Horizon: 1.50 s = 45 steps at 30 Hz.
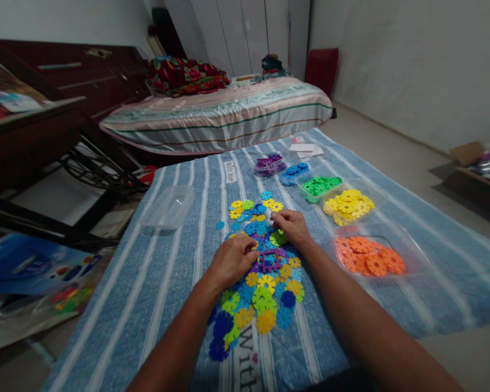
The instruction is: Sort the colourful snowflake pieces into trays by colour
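L hand (232,262) & R hand (293,226) are hovering at the mixed snowflake-disc pile (262,299) on the striped cloth (126,305); both hands' fingertips are bunching close, can't tell if gripping. Risk imo: either dragging thru & scattering discs, or R forearm (347,294) bumping the orange-disc tub (415,256).

The cloth (179,267) is showing white stripes on muted blue, and loose pieces (262,299) from its middle towards its near edge are mixing lime, yellow, amber, purple and light and dark blue. From the far edge along the right one, purple pieces (269,162), blue pieces (295,171), green pieces (320,186), yellow pieces (349,204) and orange pieces (375,264) are forming single-colour groups. Beyond, the bedspread (228,117) is bearing green and brown stripes.
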### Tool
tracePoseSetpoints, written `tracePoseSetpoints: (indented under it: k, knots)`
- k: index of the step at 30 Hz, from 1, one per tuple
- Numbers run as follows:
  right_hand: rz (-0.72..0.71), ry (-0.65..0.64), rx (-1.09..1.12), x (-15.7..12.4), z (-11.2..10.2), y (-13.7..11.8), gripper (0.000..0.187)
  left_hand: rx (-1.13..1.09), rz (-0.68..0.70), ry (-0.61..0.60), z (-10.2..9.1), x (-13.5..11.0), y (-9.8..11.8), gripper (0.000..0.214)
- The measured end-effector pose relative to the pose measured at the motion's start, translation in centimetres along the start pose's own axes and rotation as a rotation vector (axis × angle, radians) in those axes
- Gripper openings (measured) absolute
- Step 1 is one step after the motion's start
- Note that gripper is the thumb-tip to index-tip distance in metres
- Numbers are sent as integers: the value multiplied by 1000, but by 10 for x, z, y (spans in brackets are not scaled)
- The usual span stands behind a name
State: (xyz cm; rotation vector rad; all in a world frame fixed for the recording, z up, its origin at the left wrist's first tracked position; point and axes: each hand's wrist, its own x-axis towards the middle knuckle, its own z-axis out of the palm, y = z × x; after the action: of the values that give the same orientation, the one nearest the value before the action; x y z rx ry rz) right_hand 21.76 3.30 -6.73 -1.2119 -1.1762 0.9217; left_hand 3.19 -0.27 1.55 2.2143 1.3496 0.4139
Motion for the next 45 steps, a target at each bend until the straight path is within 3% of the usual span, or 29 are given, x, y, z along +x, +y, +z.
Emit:
tracePoseSetpoints:
  k: [3, 6, 9, 13, 21, 27, 34, 45]
  knots:
    - [12, -1, 0, 0, -1, 0, 36, 211, 57, -74, 11, -19, -11, 13]
    - [35, -3, 3, -1, -2, -1, 36, 265, 86, -37, 18, -30, -18, 21]
    - [37, -10, 2, -2, -3, -3, 37, 262, 88, -9, 19, -35, -24, 15]
    - [36, -15, -10, -3, -4, -5, 40, 273, 48, -12, 14, -39, -29, 5]
    - [25, -13, -23, -2, -4, -2, 42, 399, -53, 29, 14, -41, -22, 21]
    - [20, -11, -30, -3, -4, -2, 43, 408, 2, 25, 18, -39, -13, 22]
    - [33, -17, -27, -2, -5, 0, 42, 383, -27, -44, 19, -34, -17, 27]
    - [24, -13, -16, -2, -4, -2, 43, 175, 33, 89, 15, -32, -16, 11]
